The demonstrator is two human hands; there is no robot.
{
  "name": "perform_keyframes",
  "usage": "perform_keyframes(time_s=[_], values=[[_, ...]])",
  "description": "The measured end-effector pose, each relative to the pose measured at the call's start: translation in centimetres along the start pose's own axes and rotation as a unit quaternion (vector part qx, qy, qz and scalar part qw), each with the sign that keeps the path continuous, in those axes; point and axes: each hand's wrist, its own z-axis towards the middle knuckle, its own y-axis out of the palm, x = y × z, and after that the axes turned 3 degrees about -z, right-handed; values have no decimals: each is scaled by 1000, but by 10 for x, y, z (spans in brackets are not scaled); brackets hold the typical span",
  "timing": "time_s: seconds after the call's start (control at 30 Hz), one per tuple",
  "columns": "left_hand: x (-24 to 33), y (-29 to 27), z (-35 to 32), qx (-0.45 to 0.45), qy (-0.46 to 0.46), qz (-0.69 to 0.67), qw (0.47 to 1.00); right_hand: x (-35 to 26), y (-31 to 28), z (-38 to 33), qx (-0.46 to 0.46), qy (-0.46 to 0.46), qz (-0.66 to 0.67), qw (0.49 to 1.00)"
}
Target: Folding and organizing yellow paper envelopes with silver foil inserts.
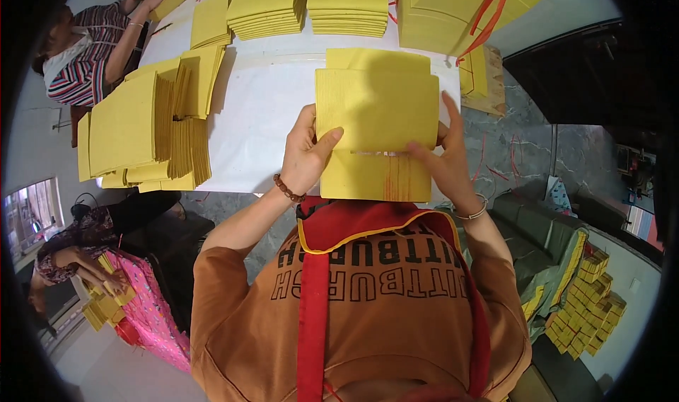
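My left hand (pixel 305 151) and my right hand (pixel 444 154) grip a square bundle of yellow paper sheets (pixel 378 108) by its left and right sides, thumbs on top. The bundle sits just above a larger yellow stack (pixel 375 179) with faint red marks at the near edge of the white table (pixel 262 119). A bead bracelet circles my left wrist, a thin bangle my right.
Fanned yellow stacks (pixel 148 129) lie at the table's left, several neat piles (pixel 304 6) at the far edge, and a red-tied bundle (pixel 460 9) at far right. One person (pixel 85 48) works at the upper left, another (pixel 78 260) at lower left. Yellow bundles (pixel 587 303) are heaped at lower right.
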Motion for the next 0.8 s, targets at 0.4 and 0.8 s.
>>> perform_keyframes(time_s=[0.4,0.8], values=[[10,-4,10,-13,-37,5,999,9,-6,3,-7,53,-107,993],[9,-5,5,1,80,277,958,18,-1,3,11,95,-23,995]])
